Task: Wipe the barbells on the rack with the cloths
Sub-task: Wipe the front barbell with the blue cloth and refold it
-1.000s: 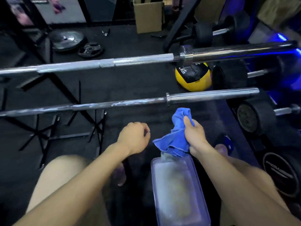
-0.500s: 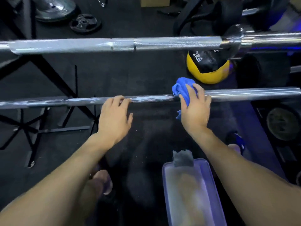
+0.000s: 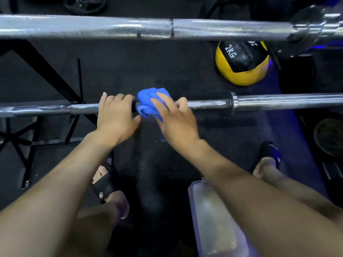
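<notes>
Two steel barbells lie across the rack. The near barbell [image 3: 207,104] is thin and streaked with white residue; the far barbell [image 3: 111,27] is thicker and higher in the frame. A bunched blue cloth [image 3: 148,101] is wrapped on the near bar's shaft. My right hand [image 3: 176,119] holds this cloth against the bar, fingers over the top. My left hand [image 3: 116,115] grips the same bar just left of the cloth, fingers curled over it.
A yellow and black 2 kg ball [image 3: 241,62] sits on the dark floor behind the near bar. A clear plastic tub [image 3: 213,219] stands by my right leg. Weight plates [image 3: 83,4] lie at the top left. Black rack legs [image 3: 46,75] cross on the left.
Both hands rose from above the tub to the near bar. My right hand slid the cloth left along the shaft, and my left hand closed round the bar beside it.
</notes>
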